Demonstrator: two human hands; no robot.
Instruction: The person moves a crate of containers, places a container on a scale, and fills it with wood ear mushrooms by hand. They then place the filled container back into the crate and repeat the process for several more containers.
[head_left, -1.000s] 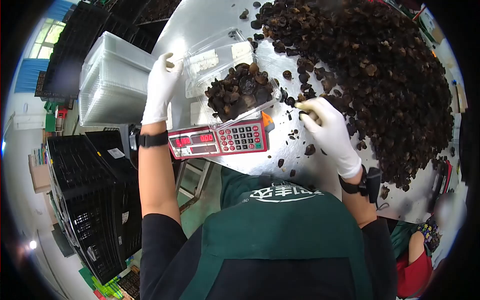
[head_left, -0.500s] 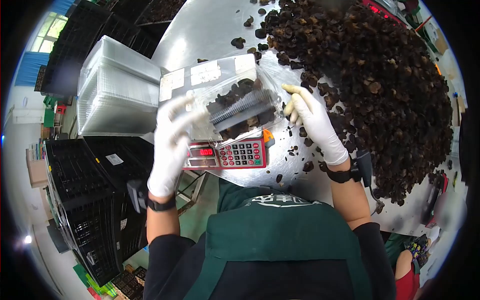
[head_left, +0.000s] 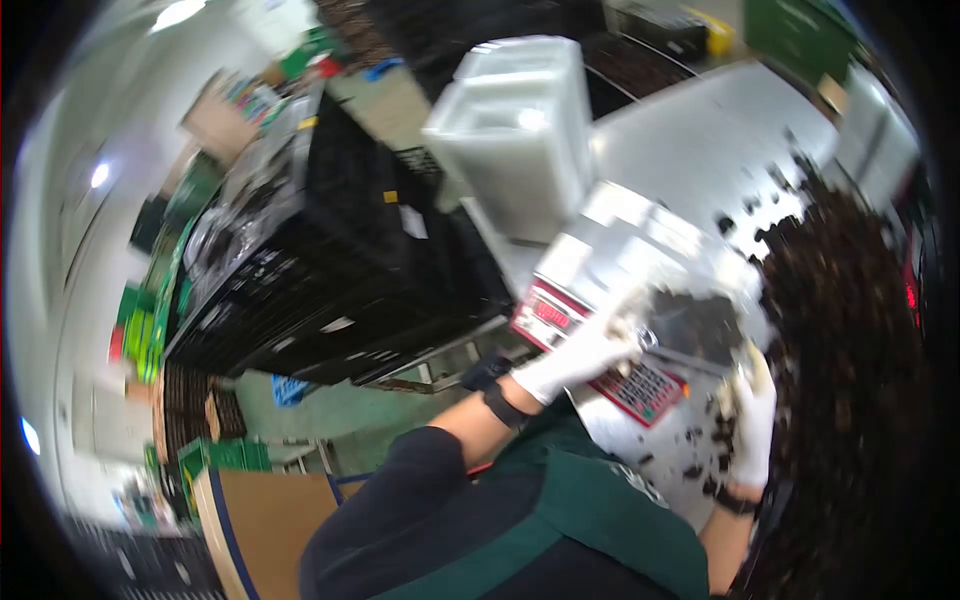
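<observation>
A clear plastic box (head_left: 697, 322) of dark, dried pieces that look like wood-ear fungus is between my hands. My white-gloved left hand (head_left: 612, 335) is closed on the left end of the box. At the lower right corner, my right hand (head_left: 750, 395), also gloved, grips the edge with bent fingers. The box sits tilted in the view, over or just in front of the plate of a red digital scale (head_left: 640, 392). Motion blur hides whether box and scale touch. Several white labels are stuck on the plate.
A tall stack of clear plastic containers (head_left: 515, 165) stands beyond the scale. Black crates (head_left: 350, 270) are piled to the left. A large heap of dark dried fungus (head_left: 830, 330) covers the right side of the metal table (head_left: 690, 120); loose bits lie near the scale.
The view has swung left, showing more of the crates and room. My left hand has gone from blurred beside the box to closed on its end; my right hand has closed on its corner.
</observation>
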